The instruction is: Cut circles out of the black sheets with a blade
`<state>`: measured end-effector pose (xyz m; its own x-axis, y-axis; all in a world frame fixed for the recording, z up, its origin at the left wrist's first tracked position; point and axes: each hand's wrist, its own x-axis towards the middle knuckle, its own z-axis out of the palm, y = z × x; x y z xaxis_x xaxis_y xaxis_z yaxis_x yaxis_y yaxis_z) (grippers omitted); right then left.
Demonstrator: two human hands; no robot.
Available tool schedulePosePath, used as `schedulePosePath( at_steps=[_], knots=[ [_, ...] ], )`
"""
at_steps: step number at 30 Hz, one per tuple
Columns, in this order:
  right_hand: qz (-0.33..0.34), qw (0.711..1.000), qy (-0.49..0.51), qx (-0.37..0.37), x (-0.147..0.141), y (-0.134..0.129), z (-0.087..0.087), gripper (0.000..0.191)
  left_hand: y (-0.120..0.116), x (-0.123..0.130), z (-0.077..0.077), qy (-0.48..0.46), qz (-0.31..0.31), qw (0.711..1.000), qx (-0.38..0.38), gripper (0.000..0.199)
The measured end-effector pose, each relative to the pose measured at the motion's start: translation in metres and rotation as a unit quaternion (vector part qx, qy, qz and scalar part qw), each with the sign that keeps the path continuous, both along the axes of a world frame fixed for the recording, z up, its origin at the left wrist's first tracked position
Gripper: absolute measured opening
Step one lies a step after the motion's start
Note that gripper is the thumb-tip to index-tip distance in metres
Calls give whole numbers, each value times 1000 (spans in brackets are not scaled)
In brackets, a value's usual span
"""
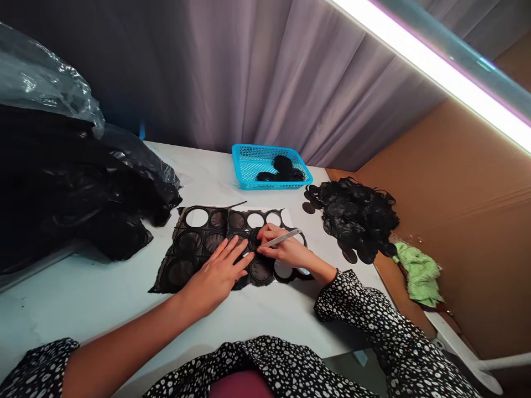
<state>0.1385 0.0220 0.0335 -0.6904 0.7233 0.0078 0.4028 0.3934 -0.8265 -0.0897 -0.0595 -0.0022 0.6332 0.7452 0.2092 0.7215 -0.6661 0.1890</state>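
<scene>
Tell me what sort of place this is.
Probably a small handwork corner: a bright tube light over a white table, a black sheet with round holes, and a heap of black discs.

Both hands (pixel 222 272) hide parts of the black sheet (pixel 227 223).

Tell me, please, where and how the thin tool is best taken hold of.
I would grip the tool near its lower left end, coming from the right. It is slim and straight and slants up toward the right, and the right hand holds it low, much like a pen. Its tip is hard to make out, so gripping slightly above it seems safer.
</scene>
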Motion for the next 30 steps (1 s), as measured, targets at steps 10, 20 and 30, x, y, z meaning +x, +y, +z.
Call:
schedulePosePath(
  at_steps=[10,20,30],
  knots=[
    [-28,979,-74,189,-16,-32,-16,9,-2,2,-2,-29,14,999,-12,40],
    [-323,911,-29,256,39,11,9,12,-7,0,5,-44,-3,999,0,44],
    [-28,996,-13,84,9,-73,-6,5,-48,7,5,-1,-31,999,-14,42]
  ],
)
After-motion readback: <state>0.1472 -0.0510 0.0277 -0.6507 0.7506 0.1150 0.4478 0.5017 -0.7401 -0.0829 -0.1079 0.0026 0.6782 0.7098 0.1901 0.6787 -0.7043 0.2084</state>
